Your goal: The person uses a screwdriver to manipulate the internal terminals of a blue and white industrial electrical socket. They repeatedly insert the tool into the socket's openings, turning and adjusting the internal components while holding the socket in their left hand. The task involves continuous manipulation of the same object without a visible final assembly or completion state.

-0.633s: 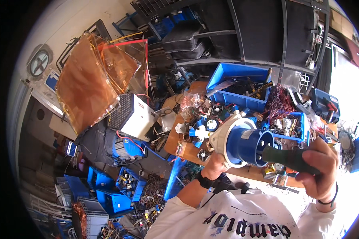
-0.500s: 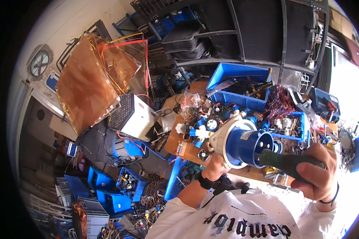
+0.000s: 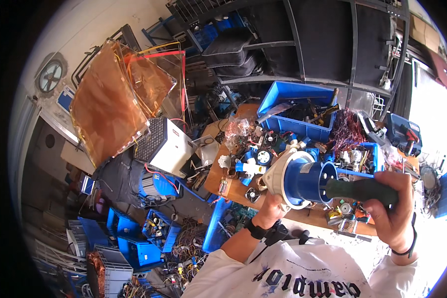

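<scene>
My left hand [image 3: 272, 208] grips the off-white flange [image 3: 278, 176] of a blue cylindrical industrial connector [image 3: 303, 182], held above the workbench's front half with its open end facing right, metal pins showing inside. My right hand [image 3: 392, 208] is wrapped round the dark green handle [image 3: 357, 191] of a tool, held nearly level, with its far end at the connector's open end, among the pins; the tip itself is hidden. Behind them lie loose white and blue connector parts [image 3: 249, 166] and a small black fan [image 3: 253, 195].
The wooden bench [image 3: 214, 182] carries a large blue bin [image 3: 295, 126], a smaller blue tray [image 3: 377, 161] and a dark toolbox [image 3: 397, 131]. Copper-coloured panels [image 3: 104, 114] and a white box [image 3: 170, 154] stand left, above blue crates [image 3: 141, 251] and tangled cables. Black-panelled racking [image 3: 323, 44] runs along the back.
The tool's handle has swung up toward horizontal, with the fingers of my right hand shifting along with it. The connector in my left hand has moved very slightly.
</scene>
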A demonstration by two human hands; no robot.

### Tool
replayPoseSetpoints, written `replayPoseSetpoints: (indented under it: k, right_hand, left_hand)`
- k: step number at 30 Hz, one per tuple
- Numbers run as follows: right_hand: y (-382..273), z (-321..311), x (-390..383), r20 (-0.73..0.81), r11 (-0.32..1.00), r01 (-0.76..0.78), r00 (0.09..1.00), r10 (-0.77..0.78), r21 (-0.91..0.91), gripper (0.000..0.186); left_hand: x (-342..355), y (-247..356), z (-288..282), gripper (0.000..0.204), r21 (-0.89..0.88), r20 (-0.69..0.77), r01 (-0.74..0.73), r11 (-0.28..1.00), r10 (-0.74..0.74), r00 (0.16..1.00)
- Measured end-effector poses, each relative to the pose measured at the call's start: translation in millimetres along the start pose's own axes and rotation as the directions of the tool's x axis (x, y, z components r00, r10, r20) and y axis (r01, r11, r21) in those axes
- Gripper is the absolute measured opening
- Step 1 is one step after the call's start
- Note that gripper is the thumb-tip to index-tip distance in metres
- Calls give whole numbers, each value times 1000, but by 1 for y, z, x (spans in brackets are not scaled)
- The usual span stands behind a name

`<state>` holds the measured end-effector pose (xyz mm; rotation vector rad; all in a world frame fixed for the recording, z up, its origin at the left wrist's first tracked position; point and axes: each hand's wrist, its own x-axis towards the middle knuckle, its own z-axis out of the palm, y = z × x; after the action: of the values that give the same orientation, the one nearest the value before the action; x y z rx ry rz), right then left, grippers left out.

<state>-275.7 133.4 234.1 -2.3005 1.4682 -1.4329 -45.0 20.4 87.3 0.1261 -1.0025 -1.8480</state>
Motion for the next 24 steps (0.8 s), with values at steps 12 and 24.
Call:
replayPoseSetpoints:
  k: [12, 24]
  right_hand:
    - [8, 0, 14, 116, 978, 147, 980, -165, 149, 42]
    - [2, -5, 12, 192, 996, 13, 981, -29, 85, 40]
  left_hand:
    - [-10, 5, -13, 111, -17, -2, 77, 997, -77, 997]
    - [-14, 6, -20, 111, -56, -19, 116, 992, -117, 993]
